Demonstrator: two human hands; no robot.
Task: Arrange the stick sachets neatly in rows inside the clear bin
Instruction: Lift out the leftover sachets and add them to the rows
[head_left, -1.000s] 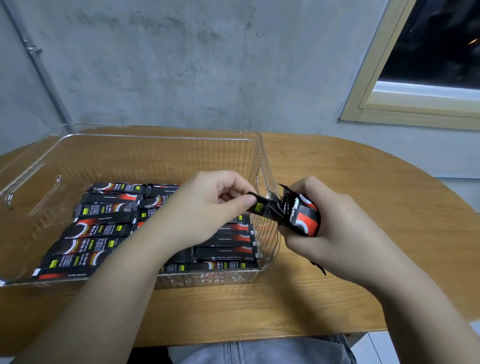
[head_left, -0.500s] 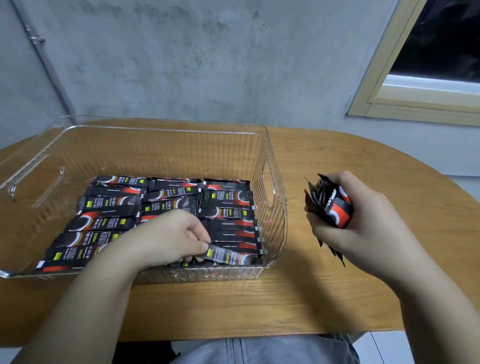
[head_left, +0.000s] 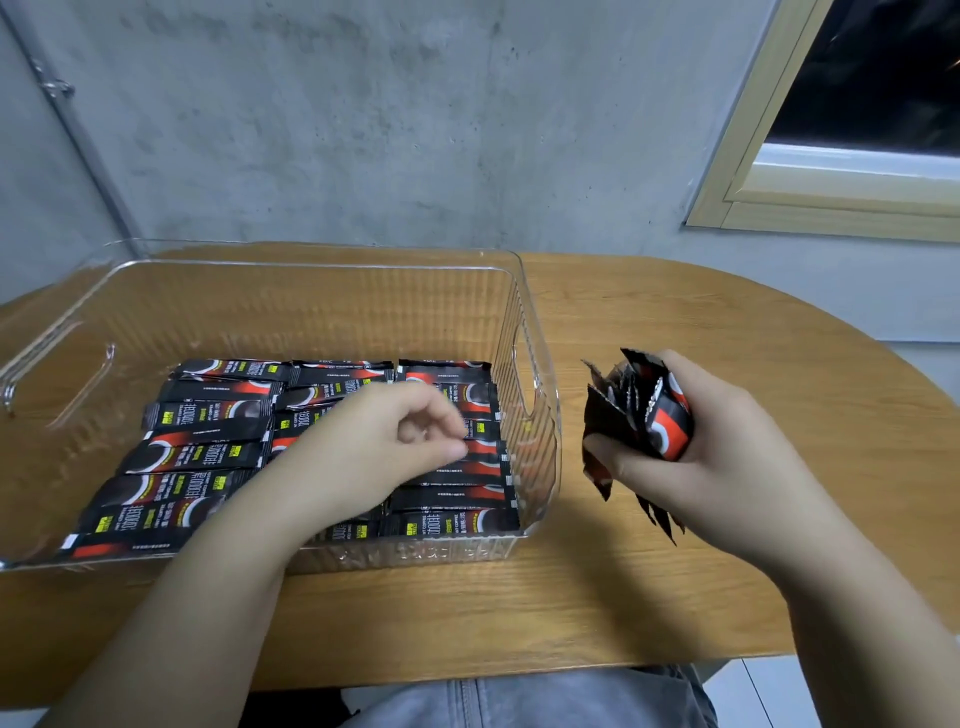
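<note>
Wooden table (head_left: 649, 587) with a rounded right end, pushed against a grey concrete wall (head_left: 389, 114); window frame (head_left: 831, 197) at far right.

Clear bin (head_left: 535, 374) on the left half of the table, ribbed walls, near edge close to the table's near edge, left end running out of view. Stick sachets (head_left: 202, 457), black with red and yellow print, lying flat in three side-by-side rows across the near part of the bin floor. Rightmost row touching the right wall; bare floor open along the whole far side and at the left end by the handle cutout.

Left hand (head_left: 384, 441) inside the bin, hovering above the middle and right rows, fingers loosely curled, thumb and fingertips nearly meeting, holding nothing.

Right hand (head_left: 696, 467) outside the bin, just right of its right wall, above bare tabletop, fingers wrapped tightly round a bundle of sachets (head_left: 639, 415) held roughly upright, ends fanning out above and below the fist.

Open table surface to the right and far side of that hand. Denim-clad lap (head_left: 519, 701) at the near table edge.
</note>
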